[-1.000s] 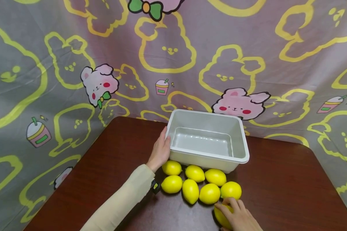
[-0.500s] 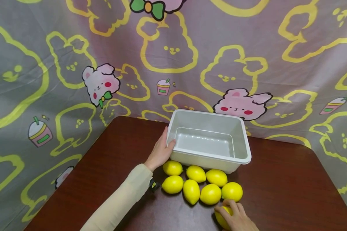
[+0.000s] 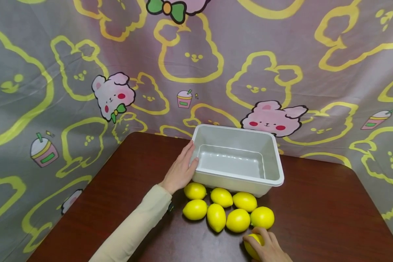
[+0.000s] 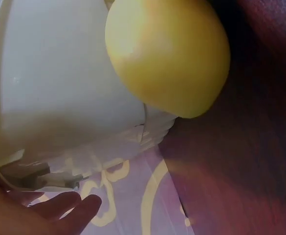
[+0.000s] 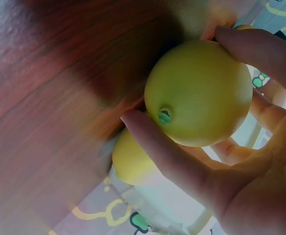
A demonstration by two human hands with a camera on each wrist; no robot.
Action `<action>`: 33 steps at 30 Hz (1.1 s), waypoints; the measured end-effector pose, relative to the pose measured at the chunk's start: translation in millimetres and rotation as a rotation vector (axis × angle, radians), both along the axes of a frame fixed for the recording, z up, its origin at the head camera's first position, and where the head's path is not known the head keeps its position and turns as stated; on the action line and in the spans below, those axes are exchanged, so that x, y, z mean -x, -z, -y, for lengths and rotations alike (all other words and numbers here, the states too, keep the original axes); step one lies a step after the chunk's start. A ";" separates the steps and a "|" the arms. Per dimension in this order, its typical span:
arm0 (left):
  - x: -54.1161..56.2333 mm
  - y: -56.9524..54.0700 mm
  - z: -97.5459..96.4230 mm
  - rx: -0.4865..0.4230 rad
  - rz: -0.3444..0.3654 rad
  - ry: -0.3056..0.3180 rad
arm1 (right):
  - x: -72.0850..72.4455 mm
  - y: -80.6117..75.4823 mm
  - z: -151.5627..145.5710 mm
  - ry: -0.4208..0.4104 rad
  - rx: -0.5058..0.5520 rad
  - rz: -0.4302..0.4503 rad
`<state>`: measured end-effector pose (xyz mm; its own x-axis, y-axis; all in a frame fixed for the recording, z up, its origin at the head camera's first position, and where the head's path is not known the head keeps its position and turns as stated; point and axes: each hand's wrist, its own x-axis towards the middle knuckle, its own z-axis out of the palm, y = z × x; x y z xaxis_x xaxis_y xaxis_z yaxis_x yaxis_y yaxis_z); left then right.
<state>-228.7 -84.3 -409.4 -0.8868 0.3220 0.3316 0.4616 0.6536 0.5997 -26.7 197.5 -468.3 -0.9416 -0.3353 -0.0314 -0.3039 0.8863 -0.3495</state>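
Note:
A light grey plastic bin [image 3: 232, 183] stands near the back of the table, with nothing inside it. My left hand [image 3: 178, 171] rests against its left end, fingers straight along the outside and the thumb at the front rim corner. In the left wrist view the fingers [image 4: 79, 210] lie extended beside the bin wall. At the lower right, my right hand [image 3: 270, 245] grips a yellow lemon [image 3: 253, 245] on the tabletop. The right wrist view has this lemon [image 5: 199, 93] between thumb and fingers, its green stem end showing.
Several more lemons [image 3: 238, 220] lie in two loose rows right in front of the bin. The dark brown wooden table [image 3: 321, 214] meets a patterned cloth backdrop [image 3: 213, 65] behind and at both sides.
My left hand's fingers have shifted and straightened along the bin's end, with the thumb now at the rim corner. My right hand stays on the same lemon, almost unmoved.

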 end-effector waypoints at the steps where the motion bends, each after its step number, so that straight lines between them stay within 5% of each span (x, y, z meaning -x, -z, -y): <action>1: -0.1 -0.4 0.1 0.010 -0.004 0.004 | -0.4 -0.2 0.0 0.004 -0.004 0.005; 12: -1.9 -2.0 1.3 0.081 0.018 -0.016 | -1.4 -1.9 0.9 0.084 0.003 0.117; 33: 0.5 -1.1 1.1 0.059 0.101 -0.001 | 2.3 -5.5 -1.6 -0.036 -0.130 0.027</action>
